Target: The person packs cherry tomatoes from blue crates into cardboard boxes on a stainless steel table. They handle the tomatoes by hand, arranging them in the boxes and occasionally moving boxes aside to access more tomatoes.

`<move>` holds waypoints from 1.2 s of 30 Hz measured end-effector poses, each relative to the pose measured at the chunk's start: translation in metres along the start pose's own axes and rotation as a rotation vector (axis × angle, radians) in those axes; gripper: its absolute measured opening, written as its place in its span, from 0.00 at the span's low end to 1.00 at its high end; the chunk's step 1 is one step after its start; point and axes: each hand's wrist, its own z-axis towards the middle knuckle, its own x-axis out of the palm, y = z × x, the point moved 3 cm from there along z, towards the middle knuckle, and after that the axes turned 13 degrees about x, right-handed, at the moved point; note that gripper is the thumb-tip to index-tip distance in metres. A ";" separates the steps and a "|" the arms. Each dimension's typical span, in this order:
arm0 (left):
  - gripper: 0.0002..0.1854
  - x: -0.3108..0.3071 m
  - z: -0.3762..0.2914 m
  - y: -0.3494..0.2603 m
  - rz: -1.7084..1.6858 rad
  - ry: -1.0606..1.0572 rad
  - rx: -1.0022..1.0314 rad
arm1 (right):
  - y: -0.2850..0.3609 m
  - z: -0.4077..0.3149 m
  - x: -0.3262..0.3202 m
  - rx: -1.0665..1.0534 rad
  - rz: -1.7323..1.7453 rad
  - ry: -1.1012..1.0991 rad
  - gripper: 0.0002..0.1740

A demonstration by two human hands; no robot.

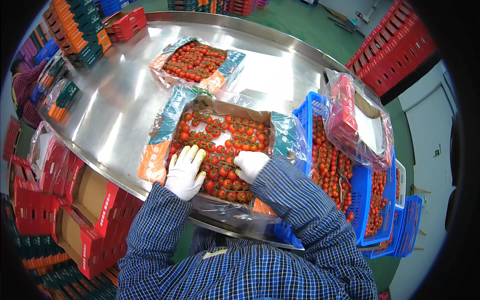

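Before me on the steel table lies an orange and green cardboard box (287, 131) lined with clear plastic film, holding vine cherry tomatoes (245, 131) with white showing through gaps. My left hand (186, 171), in a white glove with yellowed fingertips, rests flat on the tomatoes at the box's left side, fingers spread. Over the tomatoes at the right side is my right hand (250, 165), also gloved, its fingers curled down against a vine; whether it grips the vine is hidden. Behind this box stands a second box of vine tomatoes (195, 62), film around its rim.
Blue plastic crates (362, 198) of vine tomatoes stand at right, with a film-wrapped red box (343, 107) on top. Red cartons (92, 221) are stacked at lower left, orange-green boxes (84, 32) at upper left. A raised rim (240, 22) edges the steel table. A person (28, 86) is at far left.
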 end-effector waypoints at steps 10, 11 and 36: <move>0.35 0.048 0.078 -0.086 0.040 -0.072 0.222 | -0.239 -0.200 0.029 0.370 1.499 -0.595 0.14; 0.34 0.056 0.083 -0.084 0.041 0.111 0.172 | -0.264 -0.220 0.047 0.474 1.520 -0.568 0.14; 0.37 0.144 0.040 -0.376 -1.433 0.136 -0.242 | -0.311 -0.213 0.197 0.406 1.269 0.276 0.32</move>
